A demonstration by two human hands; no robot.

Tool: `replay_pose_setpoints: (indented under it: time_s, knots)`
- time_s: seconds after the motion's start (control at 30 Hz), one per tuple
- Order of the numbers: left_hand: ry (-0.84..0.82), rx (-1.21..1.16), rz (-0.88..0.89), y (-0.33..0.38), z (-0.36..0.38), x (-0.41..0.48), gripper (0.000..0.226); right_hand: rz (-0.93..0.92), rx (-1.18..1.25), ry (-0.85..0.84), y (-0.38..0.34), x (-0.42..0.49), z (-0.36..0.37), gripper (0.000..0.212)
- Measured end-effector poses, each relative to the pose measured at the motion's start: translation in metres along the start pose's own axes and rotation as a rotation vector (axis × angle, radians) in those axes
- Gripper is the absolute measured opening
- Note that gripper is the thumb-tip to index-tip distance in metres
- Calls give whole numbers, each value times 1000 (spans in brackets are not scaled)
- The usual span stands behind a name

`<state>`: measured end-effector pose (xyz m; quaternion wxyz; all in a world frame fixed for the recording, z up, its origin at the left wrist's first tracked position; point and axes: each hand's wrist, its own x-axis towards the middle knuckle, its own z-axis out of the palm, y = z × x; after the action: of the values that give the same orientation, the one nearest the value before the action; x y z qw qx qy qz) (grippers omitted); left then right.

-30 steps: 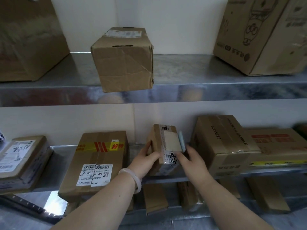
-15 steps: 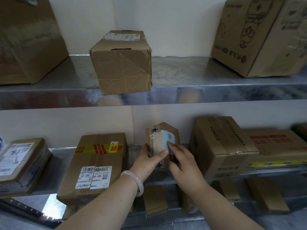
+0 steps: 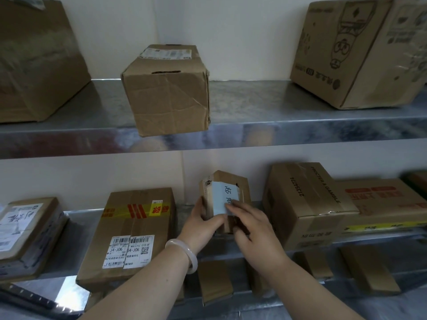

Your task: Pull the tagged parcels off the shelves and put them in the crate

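Standing upright on the lower shelf (image 3: pixel 76 218), between two bigger cartons: small parcel (image 3: pixel 240 188) of brown cardboard, narrow printed label down its left front edge, print too small to read.

Gripped on its left side by the left hand (image 3: pixel 203 225), thumb on the front, fingers curled round behind. Pale bangle (image 3: pixel 184 252) on that wrist.

Laid flat against the parcel's front: pale blue paper slip (image 3: pixel 221 199) with two handwritten dark characters, the lower one partly covered. Pressed there by the right hand (image 3: pixel 251 227), fingers nearly straight across the slip's lower edge, nothing enclosed in them.

Just left of the hands: flat carton (image 3: pixel 136 227) overhanging the shelf edge, crossed by yellow tape with red bars, with two white barcode labels reading "J4-J06", one also "019-AF" beside a QR code.

Far left: taped parcel (image 3: pixel 25 229) with a white label carrying large brush-like handwriting.

Just right of the hands: carton (image 3: pixel 305 204) printed "PROCTER & GAMBLE" and "21354774". Beside it, touching: low carton (image 3: pixel 381 202) with red print on top and a yellow band along the front, both illegible.

On the upper shelf (image 3: pixel 254 105): creased box (image 3: pixel 166 95) with a hand slot and a shipping label on top, jutting past the edge; plain large carton (image 3: pixel 34 58) at left; at right, carton with a cartoon figure (image 3: pixel 353 49) drawn in black line.
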<state>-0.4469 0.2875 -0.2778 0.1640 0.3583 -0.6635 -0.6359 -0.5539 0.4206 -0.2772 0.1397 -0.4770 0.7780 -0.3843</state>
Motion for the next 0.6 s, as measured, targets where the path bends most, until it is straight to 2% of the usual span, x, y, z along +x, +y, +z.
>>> replay_pose_setpoints:
  time_s: [0.1, 0.2, 0.3, 0.37, 0.6]
  knots:
    - [-16, -28, -14, -2, -4, 3, 63, 124, 67, 88, 4, 4, -5, 53]
    - [-38, -117, -33, -3, -5, 4, 54, 188, 106, 85, 7, 8, -7, 52]
    - [-52, -191, -68, -5, -4, 3, 53, 176, 160, 90, 5, 8, -6, 49]
    - [-59, -194, -81, -6, -4, 5, 44, 174, 153, 98, 5, 7, -5, 49]
    - [-100, -53, -17, 6, 0, 3, 34, 135, 106, 190, 2, -3, -12, 53]
